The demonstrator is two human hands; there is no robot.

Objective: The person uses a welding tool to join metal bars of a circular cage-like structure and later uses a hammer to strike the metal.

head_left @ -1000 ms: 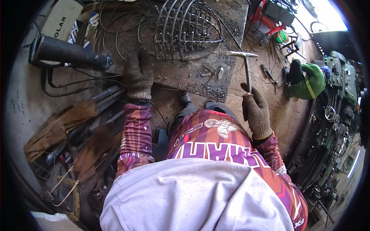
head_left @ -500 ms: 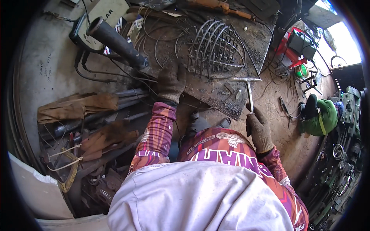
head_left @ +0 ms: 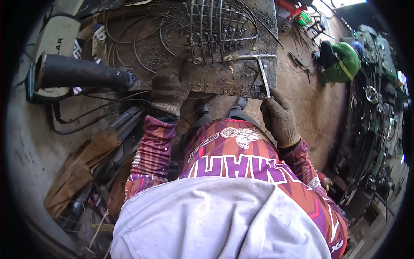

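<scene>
My left hand [head_left: 169, 86], in a brown knit glove, reaches over the near edge of a dark metal worktable [head_left: 233, 87]. Its fingertips are at the near left corner of a curved grate of welded metal rods [head_left: 211, 32]; they blend into the dark surface, so I cannot tell whether they grip it. In a matching glove, my right hand [head_left: 279, 123] is closed round the lower end of a T-shaped chipping hammer [head_left: 262, 73]. The hammer's head lies across the view just beyond the grate's near end, its left tip close to the rods.
At the left, a dark tapered tube [head_left: 82, 73] lies beside a pale machine case [head_left: 56, 43] and looped cables. Brown cloths [head_left: 82, 172] cover metal bars below it. A person in green [head_left: 345, 62] crouches at the right, near dark green machinery [head_left: 366, 108].
The view has shifted, so the table and grate sit higher and further left. My left hand is closer to the grate's corner, and the hammer head is nearer the rods.
</scene>
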